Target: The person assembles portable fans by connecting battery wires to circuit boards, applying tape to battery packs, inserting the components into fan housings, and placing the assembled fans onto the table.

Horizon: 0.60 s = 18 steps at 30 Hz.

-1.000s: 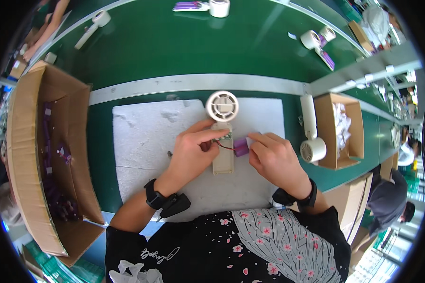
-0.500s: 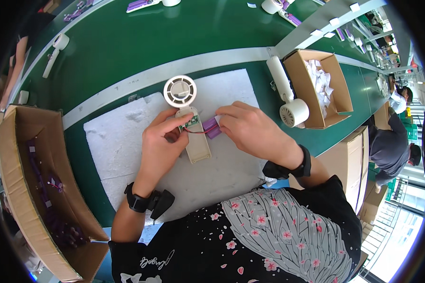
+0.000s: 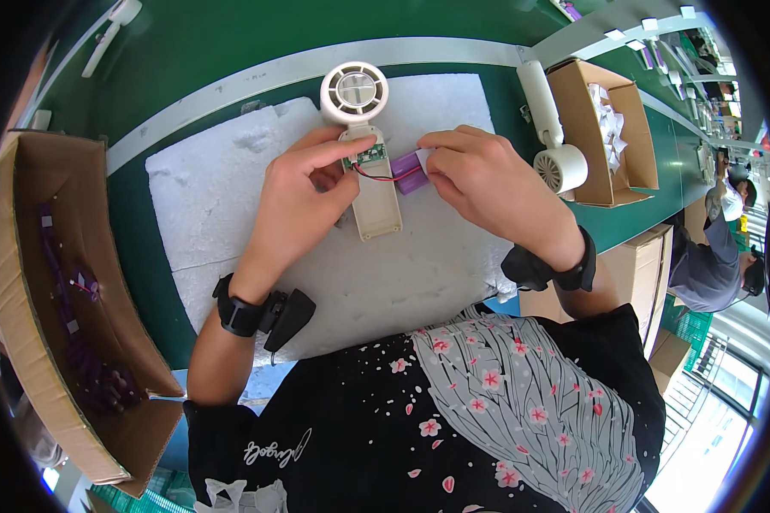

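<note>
The opened white fan (image 3: 376,205) lies on the grey-white foam sheet (image 3: 210,171), which rests on the green tabletop (image 3: 135,205). The left hand (image 3: 304,184) holds the fan at its left edge: the index finger lies over the green circuit board (image 3: 370,155), the thumb is near the wires, and the other fingers are partly hidden. Just right of the fan is a purple battery (image 3: 409,173); red and black wires (image 3: 376,178) run from the board towards it. The right hand (image 3: 492,175) has its fingers pinching a white piece (image 3: 423,159) at the battery's right end. Farther right of the fan lies a second fan (image 3: 541,103), beside a cardboard box (image 3: 577,128).
</note>
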Available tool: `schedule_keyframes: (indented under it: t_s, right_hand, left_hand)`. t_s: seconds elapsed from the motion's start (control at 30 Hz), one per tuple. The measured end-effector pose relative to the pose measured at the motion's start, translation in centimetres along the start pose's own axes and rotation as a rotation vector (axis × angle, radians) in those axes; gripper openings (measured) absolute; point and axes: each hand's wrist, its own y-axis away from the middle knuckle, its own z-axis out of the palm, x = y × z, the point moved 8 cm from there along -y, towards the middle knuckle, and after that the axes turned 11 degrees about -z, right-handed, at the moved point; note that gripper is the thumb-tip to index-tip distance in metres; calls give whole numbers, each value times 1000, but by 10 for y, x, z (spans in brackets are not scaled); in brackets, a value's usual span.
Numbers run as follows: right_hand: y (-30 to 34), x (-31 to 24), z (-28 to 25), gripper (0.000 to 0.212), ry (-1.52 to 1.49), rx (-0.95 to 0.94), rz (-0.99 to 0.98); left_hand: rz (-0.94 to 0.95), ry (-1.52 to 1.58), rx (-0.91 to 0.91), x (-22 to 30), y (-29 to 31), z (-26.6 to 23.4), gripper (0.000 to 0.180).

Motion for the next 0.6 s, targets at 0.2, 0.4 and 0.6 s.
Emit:
schedule_keyframes:
  t_s: [0.2, 0.4, 0.6]
  right_hand:
    - [-2, -5, 9, 10, 105, -79, 34]
    - [8, 20, 1, 15, -213, -21, 121]
    - [52, 70, -74, 16, -263, 209, 371]
  left_hand:
    - [15, -23, 67, -1, -1, 0, 38]
    - [44, -18, 68, 0, -1, 2, 39]
    - [27, 10, 87, -5, 3, -7, 39]
